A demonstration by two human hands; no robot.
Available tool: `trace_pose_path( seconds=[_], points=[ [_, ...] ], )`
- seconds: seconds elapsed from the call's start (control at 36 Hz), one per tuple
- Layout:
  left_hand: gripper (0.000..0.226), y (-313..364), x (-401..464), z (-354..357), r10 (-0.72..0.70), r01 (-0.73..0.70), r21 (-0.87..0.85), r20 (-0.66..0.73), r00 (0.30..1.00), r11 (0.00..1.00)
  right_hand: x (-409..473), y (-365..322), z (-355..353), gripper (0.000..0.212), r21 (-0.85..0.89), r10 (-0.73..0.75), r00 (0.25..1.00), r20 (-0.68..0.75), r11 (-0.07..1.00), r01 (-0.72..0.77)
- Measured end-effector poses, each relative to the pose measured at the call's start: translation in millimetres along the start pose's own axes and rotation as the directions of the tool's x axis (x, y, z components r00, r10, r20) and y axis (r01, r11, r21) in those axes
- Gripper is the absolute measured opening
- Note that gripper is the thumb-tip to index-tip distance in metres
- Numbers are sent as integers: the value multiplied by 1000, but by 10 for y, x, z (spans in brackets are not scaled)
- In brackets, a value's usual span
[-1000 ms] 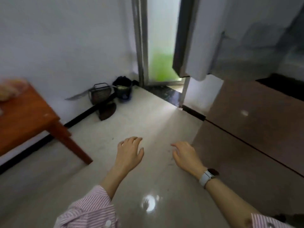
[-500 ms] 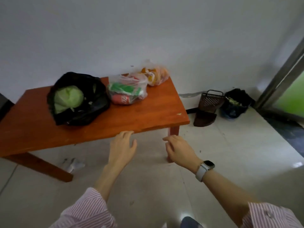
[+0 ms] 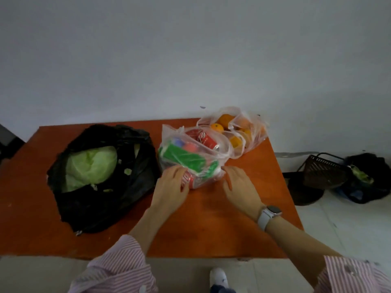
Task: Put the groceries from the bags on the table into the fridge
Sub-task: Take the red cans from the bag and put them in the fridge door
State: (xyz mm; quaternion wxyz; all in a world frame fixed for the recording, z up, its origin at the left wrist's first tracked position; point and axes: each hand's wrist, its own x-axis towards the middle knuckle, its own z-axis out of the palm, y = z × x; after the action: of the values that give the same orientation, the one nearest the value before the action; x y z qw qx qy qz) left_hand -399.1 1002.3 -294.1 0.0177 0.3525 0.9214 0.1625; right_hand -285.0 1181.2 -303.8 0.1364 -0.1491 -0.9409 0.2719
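Three bags stand on an orange-brown table [image 3: 211, 229] against a white wall. A black bag [image 3: 101, 199] at the left lies open with a green cabbage [image 3: 91, 163] in it. A clear bag of drinks [image 3: 190, 157] in the middle holds red cans and green packs. Behind it to the right is a clear bag of oranges [image 3: 237, 132]. My left hand [image 3: 171, 187] rests with spread fingers against the front left of the drinks bag. My right hand [image 3: 239, 185], with a watch on the wrist, touches its front right corner. Neither hand has closed on anything.
On the floor right of the table stand a dark wire basket [image 3: 321, 172] and a black bin bag [image 3: 368, 178]. A dark object [image 3: 8, 142] shows at the far left edge. My shoe [image 3: 219, 278] is on the pale floor below the table's front edge.
The view has swung left from the fridge and doorway to the table. I have stepped up to it, and both hands have reached forward to the drinks bag.
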Motion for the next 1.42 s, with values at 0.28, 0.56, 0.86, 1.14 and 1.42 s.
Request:
trace_pose_path(
  seconds=[0.28,0.56,0.86,1.14,1.42],
  points=[
    [103,-422,1381,204,197,-336,292,417,887,895,1019,275,462,65,-290,11,960,281,954,74],
    [22,-1090,1117,397,573,-553,188,-72,816,811,648,203,777,40,-140,-211,935,286,956,259],
    [41,-1123,558,734,-81,122,-343,131,988,932,434,331,1021,43,-183,-125,950,288,966,183],
    [51,-619,491,808,-147,163,-473,71,987,866,388,823,637,37,-266,-97,973,209,952,152],
    [59,-799,372,998,-240,311,-323,240,940,894,167,555,951,42,-217,-98,960,263,963,157]
  ],
)
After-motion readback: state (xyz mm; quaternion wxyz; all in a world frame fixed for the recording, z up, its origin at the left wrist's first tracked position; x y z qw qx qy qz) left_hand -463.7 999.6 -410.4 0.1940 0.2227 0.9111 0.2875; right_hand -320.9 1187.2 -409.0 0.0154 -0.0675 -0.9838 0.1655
